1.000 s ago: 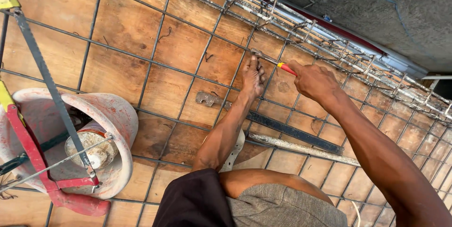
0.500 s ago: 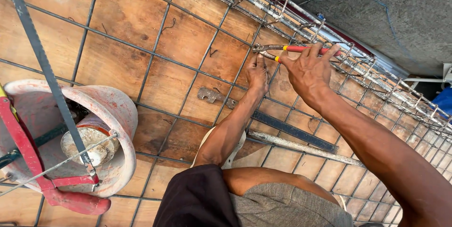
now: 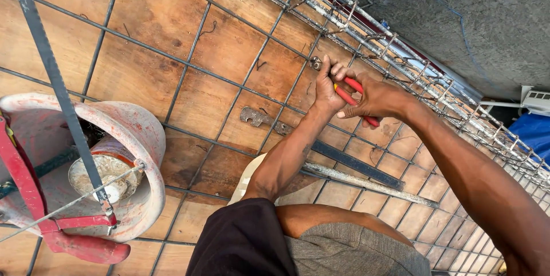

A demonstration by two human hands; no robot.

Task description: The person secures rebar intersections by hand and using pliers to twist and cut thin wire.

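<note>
My right hand (image 3: 381,99) is closed around the red handles of a pair of pliers (image 3: 356,94). The pliers' metal head (image 3: 315,63) sits on a crossing of the thin rebar mesh (image 3: 229,81) laid over plywood formwork (image 3: 166,18). My left hand (image 3: 327,88) lies just left of the right one, its fingers pinched around the pliers' head at that crossing. Any wire under the fingers is hidden.
A worn pinkish bucket (image 3: 146,138) at the left holds a red-framed hacksaw (image 3: 69,121) and a can (image 3: 103,170). A small metal bending key (image 3: 260,118), a dark flat bar (image 3: 358,165) and a rebar rod (image 3: 372,184) lie on the mesh. A rebar cage (image 3: 401,52) borders a concrete wall (image 3: 458,12).
Both hands have come together on one mesh crossing. The pliers, held up near the rebar cage before, now have their head down on the crossing, and my left fingers have closed in beside it.
</note>
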